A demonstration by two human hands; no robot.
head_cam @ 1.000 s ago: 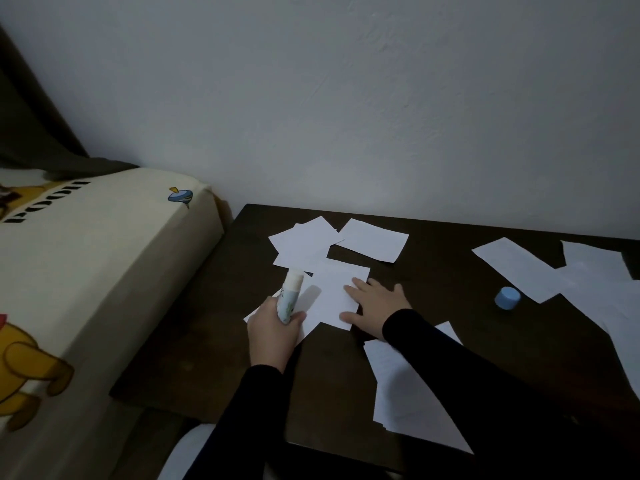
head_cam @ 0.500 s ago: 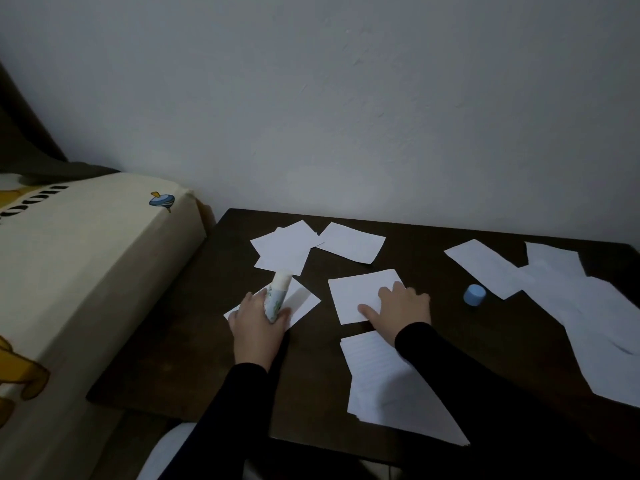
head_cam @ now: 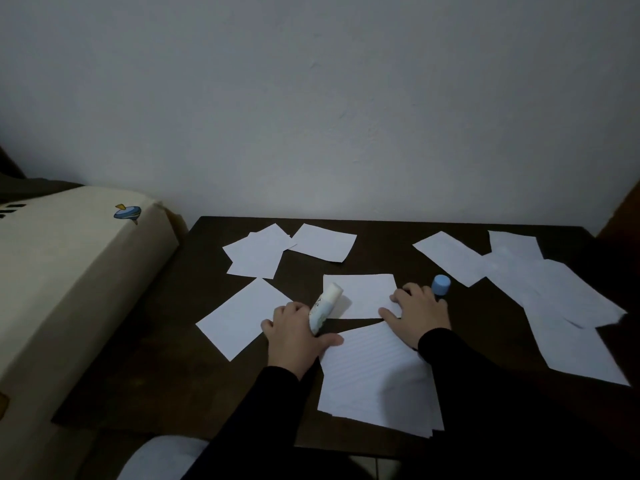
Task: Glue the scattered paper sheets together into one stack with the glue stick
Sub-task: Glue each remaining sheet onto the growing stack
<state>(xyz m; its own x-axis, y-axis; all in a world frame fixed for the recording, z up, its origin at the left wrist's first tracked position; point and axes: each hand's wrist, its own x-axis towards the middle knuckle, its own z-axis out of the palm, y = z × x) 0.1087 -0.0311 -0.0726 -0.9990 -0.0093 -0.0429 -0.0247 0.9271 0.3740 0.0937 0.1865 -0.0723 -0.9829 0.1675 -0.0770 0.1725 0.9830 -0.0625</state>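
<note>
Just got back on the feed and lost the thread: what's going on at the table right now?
A person is gluing loose paper sheets. The left hand grips the uncapped glue stick, tip pointing away. The right hand rests fingers on a small sheet at the table's middle, just beyond the lined stack nearest the person. The blue cap stands by the right hand. More sheets lie scattered at the far left and right, not yet stacked.

Left hand point(head_cam: 297, 336) in a curled grip — thumb out; right hand point(head_cam: 417, 315) flat, fingers spread
</note>
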